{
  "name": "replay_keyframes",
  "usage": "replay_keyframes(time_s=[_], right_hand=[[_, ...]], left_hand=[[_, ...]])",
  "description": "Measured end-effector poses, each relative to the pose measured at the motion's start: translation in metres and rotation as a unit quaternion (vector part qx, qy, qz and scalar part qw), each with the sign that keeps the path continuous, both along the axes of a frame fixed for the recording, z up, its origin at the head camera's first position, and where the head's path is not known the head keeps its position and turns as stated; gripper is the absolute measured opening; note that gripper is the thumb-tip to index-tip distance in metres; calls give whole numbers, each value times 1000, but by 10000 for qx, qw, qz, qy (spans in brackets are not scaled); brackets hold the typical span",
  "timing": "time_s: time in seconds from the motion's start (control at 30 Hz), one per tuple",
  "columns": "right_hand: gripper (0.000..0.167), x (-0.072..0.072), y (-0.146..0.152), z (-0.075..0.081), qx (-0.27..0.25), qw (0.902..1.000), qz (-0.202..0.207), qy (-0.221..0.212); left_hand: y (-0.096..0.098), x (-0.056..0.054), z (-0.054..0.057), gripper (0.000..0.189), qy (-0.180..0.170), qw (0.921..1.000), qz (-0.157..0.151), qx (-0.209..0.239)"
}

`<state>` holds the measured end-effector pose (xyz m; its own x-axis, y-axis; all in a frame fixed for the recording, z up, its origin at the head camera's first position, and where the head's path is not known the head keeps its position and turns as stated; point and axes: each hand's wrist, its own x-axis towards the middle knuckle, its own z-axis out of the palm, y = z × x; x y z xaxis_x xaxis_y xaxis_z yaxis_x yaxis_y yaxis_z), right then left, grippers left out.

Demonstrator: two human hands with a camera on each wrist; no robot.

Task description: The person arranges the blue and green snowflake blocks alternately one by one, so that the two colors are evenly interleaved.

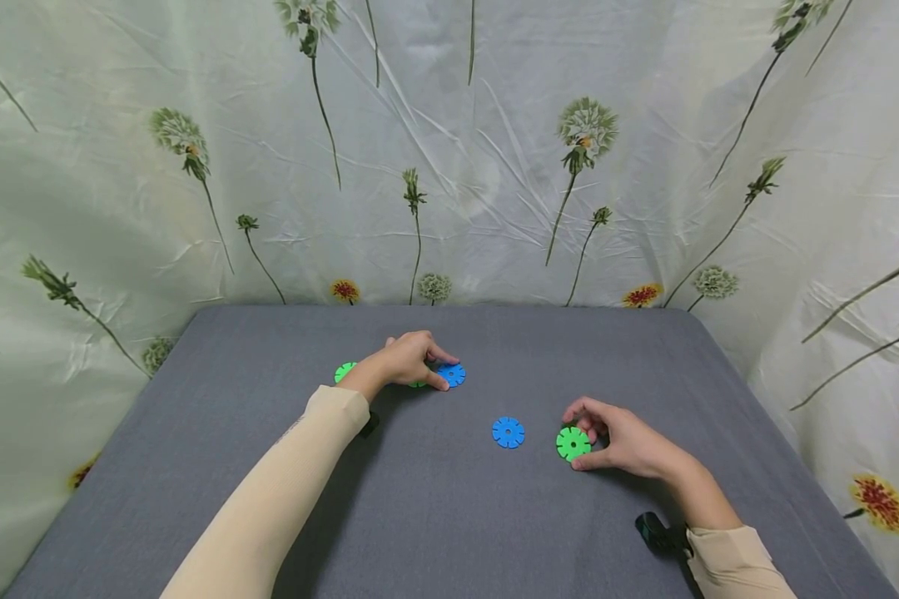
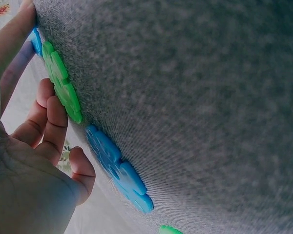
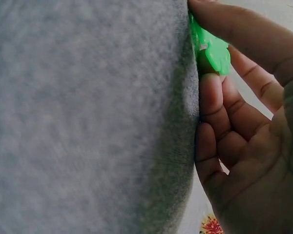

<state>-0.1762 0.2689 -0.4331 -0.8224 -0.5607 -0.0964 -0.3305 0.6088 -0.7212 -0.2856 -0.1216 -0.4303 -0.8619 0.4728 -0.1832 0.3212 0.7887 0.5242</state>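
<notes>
Green notched disc flat on the grey table cover, right of centre and toward the near edge, touching the right hand. Fingers curled over its far rim, thumb against its near rim, so pinched lightly while still lying on the cloth; same pinch seen edge-on in the right wrist view, green disc between thumb and fingertips.

Just left of it, apart from both hands, a blue disc lying free.

Farther back and left of centre, left hand arched over a second green disc, mostly hidden under the palm. Fingertips and thumb reaching right onto another blue disc. In the left wrist view, fingers bent beside that green disc, a blue disc beside it; firm grip or mere touch cannot be told.

A further green disc peeking out left of the left wrist, partly covered.

No writing or labels readable anywhere. Flower-printed sheet behind and beside the table. Small black object under each wrist, cut off by the sleeves, hard to identify.
</notes>
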Motion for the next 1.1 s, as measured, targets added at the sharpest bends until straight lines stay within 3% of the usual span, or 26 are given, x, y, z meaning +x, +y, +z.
replay_keyframes(time_s=[0.23,0.5,0.8,1.1], right_hand=[[60,-1,2,2,-194,9992,171,-305],[56,-2,5,4,-90,9988,233,-413],[54,-5,3,1,38,9996,9,-295],[50,-18,-2,3,-55,9999,-99,30]], left_hand=[[0,0,0,48,-33,10000,-29,26],[0,-1,0,48,-28,10000,-28,-19],[-1,-2,-1,48,-8,10000,-39,-19],[-1,-2,0,47,-59,10000,-9,22]])
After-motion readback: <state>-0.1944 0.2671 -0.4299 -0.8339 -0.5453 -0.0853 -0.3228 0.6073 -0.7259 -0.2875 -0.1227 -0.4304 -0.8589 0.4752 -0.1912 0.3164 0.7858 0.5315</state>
